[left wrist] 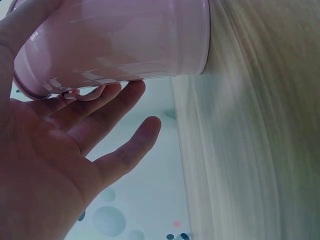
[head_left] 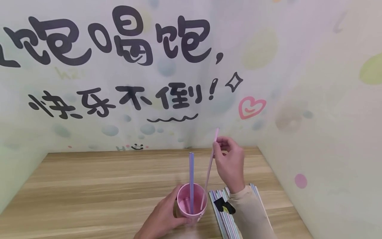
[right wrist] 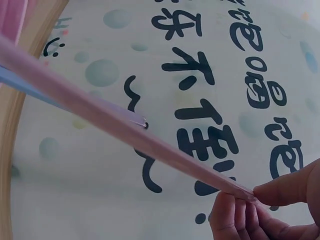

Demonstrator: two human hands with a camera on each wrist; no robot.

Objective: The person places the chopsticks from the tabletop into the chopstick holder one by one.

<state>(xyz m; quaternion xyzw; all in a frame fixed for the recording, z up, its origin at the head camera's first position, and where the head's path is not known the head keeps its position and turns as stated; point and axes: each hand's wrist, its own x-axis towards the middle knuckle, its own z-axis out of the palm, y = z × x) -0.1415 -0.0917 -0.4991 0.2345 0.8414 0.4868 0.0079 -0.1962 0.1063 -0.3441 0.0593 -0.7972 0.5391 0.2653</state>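
A pink cup (head_left: pixel 192 216) stands on the table with two bluish-purple straws (head_left: pixel 191 182) upright inside. My left hand (head_left: pixel 162 214) grips the cup from its left side; in the left wrist view, the thumb crosses one side and fingers reach along the other, near a small curved handle (left wrist: pixel 86 94). Between thumb and fingertips, my right hand (head_left: pixel 229 161) pinches a long pink straw (head_left: pixel 210 166) near its top. That straw slants down to the left, its lower end inside the cup's right rim. The pinch (right wrist: pixel 245 200) also shows in the right wrist view.
Several pale, multicoloured straws (head_left: pixel 225 215) lie side by side right of the cup, partly under my right forearm. A black piece (head_left: pixel 224 205) shows at the right sleeve. Printed wall coverings (head_left: pixel 134 132) stand behind and to the right of the wooden table (head_left: pixel 89 192).
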